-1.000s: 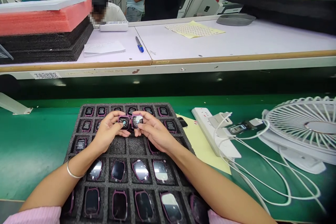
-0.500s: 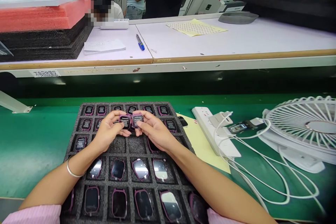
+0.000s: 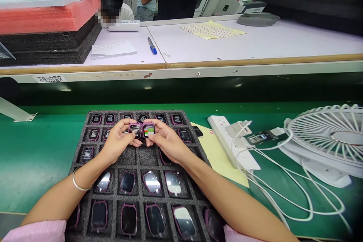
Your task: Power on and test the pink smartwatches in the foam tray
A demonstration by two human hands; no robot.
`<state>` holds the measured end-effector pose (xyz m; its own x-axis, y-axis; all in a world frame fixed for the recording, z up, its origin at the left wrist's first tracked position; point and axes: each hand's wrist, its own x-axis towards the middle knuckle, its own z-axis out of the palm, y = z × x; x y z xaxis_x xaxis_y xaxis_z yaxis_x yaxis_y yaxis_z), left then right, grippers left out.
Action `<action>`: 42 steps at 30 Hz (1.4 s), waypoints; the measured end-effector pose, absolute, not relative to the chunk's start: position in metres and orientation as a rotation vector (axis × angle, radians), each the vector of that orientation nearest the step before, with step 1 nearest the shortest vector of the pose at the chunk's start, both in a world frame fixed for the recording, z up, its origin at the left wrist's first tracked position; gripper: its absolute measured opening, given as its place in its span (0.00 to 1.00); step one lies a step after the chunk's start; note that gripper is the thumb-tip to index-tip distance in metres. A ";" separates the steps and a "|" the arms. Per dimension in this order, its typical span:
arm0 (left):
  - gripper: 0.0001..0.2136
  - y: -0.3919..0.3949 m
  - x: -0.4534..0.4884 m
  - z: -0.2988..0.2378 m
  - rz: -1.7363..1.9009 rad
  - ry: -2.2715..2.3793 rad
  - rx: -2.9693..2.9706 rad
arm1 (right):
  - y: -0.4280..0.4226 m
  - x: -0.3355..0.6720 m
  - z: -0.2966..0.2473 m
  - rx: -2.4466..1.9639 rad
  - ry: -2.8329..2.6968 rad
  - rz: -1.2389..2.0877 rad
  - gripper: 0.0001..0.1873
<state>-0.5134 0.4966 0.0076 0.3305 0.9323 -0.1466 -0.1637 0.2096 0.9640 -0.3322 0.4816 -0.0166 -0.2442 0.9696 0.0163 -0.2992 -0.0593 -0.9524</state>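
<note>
A black foam tray (image 3: pixel 85 136) with many pockets lies on the green belt in front of me. Several purple-rimmed watch bodies (image 3: pixel 151 182) lie in its pockets, those at the far rows with lit text screens. My left hand (image 3: pixel 116 143) is closed on one watch body (image 3: pixel 135 130) with a lit screen. My right hand (image 3: pixel 167 143) is closed on a second watch body (image 3: pixel 148 130) whose screen shows red and green bands. Both are held side by side, touching, above the tray's third row. A silver bangle (image 3: pixel 78 186) circles my left wrist.
A yellow sheet (image 3: pixel 218 155), a white power strip (image 3: pixel 229 140) with chargers and white cables, and a white fan (image 3: pixel 331 140) lie to the right. Behind the belt runs a white shelf with a blue pen (image 3: pixel 152 46), papers and foam stacks (image 3: pixel 48 34). People stand beyond it.
The screen of the watch in my right hand has switched from text to red and green bands. Both hands stay nearly still.
</note>
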 end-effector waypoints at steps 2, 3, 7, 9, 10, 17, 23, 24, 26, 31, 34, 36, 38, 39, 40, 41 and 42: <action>0.20 0.497 -0.513 0.007 0.938 0.909 1.075 | 0.482 -0.332 -0.017 -0.855 -1.128 1.535 0.22; 0.20 0.497 -0.513 0.007 0.938 0.909 1.076 | 0.482 -0.333 -0.017 -0.852 -1.125 1.534 0.23; 0.18 0.496 -0.512 0.009 0.922 0.925 1.055 | 0.483 -0.334 -0.019 -0.866 -1.093 1.529 0.20; 0.16 0.496 -0.512 0.010 0.908 0.930 1.030 | 0.484 -0.334 -0.020 -0.871 -1.027 1.559 0.18; 0.16 0.496 -0.512 0.010 0.902 0.930 1.020 | 0.484 -0.334 -0.020 -0.869 -0.987 1.577 0.19; 0.15 0.494 -0.513 0.011 0.884 0.923 1.019 | 0.485 -0.332 -0.018 -0.877 -0.934 1.634 0.20; 0.14 0.494 -0.513 0.011 0.887 0.897 1.027 | 0.484 -0.332 -0.019 -0.903 -1.002 1.588 0.21; 0.14 0.493 -0.513 0.012 0.887 0.899 1.030 | 0.484 -0.332 -0.019 -0.906 -1.012 1.578 0.20; 0.14 0.493 -0.512 0.012 0.886 0.908 1.036 | 0.484 -0.333 -0.019 -0.910 -1.026 1.567 0.20; 0.14 0.493 -0.512 0.012 0.891 0.929 1.041 | 0.483 -0.333 -0.017 -0.886 -1.043 1.561 0.19; 0.14 0.493 -0.512 0.012 0.897 0.939 1.043 | 0.482 -0.333 -0.016 -0.874 -1.052 1.552 0.18; 0.15 0.493 -0.512 0.012 0.899 0.940 1.045 | 0.482 -0.333 -0.017 -0.872 -1.053 1.552 0.18; 0.15 0.493 -0.512 0.013 0.908 0.934 1.043 | 0.483 -0.333 -0.018 -0.872 -1.050 1.564 0.18; 0.15 0.493 -0.512 0.013 0.910 0.930 1.041 | 0.483 -0.333 -0.019 -0.873 -1.047 1.571 0.18; 0.15 0.494 -0.512 0.013 0.912 0.926 1.039 | 0.483 -0.333 -0.019 -0.873 -1.044 1.578 0.18; 0.15 0.494 -0.512 0.013 0.913 0.924 1.037 | 0.483 -0.332 -0.020 -0.872 -1.042 1.583 0.18; 0.15 0.494 -0.512 0.013 0.913 0.923 1.039 | 0.483 -0.332 -0.020 -0.871 -1.041 1.585 0.18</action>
<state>-0.5119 0.4936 0.0134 0.3342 0.9255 -0.1782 -0.1683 0.2446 0.9549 -0.3324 0.4831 -0.0202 -0.2337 0.9715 -0.0392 -0.3497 -0.1216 -0.9289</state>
